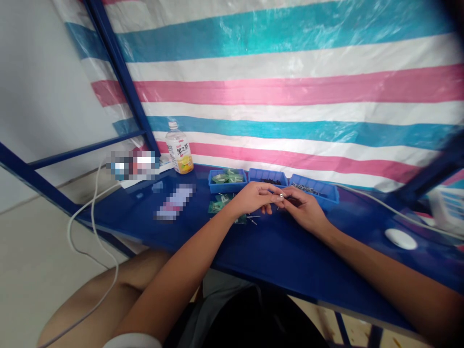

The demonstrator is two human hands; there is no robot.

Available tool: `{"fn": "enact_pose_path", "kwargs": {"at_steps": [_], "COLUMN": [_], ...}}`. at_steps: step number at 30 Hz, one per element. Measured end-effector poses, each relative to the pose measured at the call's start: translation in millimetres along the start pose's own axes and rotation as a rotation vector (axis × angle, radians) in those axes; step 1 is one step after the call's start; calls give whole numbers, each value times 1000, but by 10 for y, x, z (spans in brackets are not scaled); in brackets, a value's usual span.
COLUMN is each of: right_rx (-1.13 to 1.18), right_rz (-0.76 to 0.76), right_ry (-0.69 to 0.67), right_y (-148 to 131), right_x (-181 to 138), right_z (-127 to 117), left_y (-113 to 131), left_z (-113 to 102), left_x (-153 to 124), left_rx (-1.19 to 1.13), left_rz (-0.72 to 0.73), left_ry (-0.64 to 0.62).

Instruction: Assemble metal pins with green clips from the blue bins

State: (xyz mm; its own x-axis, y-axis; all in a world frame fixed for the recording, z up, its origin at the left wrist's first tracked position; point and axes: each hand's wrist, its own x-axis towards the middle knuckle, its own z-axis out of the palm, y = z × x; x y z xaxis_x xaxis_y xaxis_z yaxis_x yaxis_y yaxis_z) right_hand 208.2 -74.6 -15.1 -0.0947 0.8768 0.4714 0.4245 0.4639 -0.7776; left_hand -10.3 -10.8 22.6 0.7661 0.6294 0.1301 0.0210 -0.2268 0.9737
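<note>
Blue counter (268, 251): carries everything below, under both forearms.
Hands: left hand (255, 197) and right hand (307, 209) meet, fingertips pinched on a small shiny piece (281, 195).
Small shiny piece: raised above the counter, just in front of the middle and right trays.
Left tray (228, 188): green packets (227, 177).
Middle tray (267, 173): small dark parts (270, 181).
Right tray (331, 196): grey metal parts (308, 189).
Beside the left hand: more green packets and thin metal pins (253, 218).
Bottle (180, 150): upright, left of the left tray.
</note>
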Motion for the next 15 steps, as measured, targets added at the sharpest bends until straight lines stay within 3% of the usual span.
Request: {"fn": "enact_pose_path", "kwargs": {"at_steps": [5, 11, 15], "right_rx": [52, 425, 405], "right_rz": [120, 423, 524], "right_ry": [40, 356, 338], "right_y": [-41, 39, 84], "right_x": [4, 75, 65], "right_z": [43, -28, -102], "left_y": [-38, -91, -11], "left_z": [1, -61, -187], "left_x": [25, 59, -2], "left_rx": [37, 150, 398], "left_rz": [-2, 95, 157], "left_ry": [76, 348, 426]}}
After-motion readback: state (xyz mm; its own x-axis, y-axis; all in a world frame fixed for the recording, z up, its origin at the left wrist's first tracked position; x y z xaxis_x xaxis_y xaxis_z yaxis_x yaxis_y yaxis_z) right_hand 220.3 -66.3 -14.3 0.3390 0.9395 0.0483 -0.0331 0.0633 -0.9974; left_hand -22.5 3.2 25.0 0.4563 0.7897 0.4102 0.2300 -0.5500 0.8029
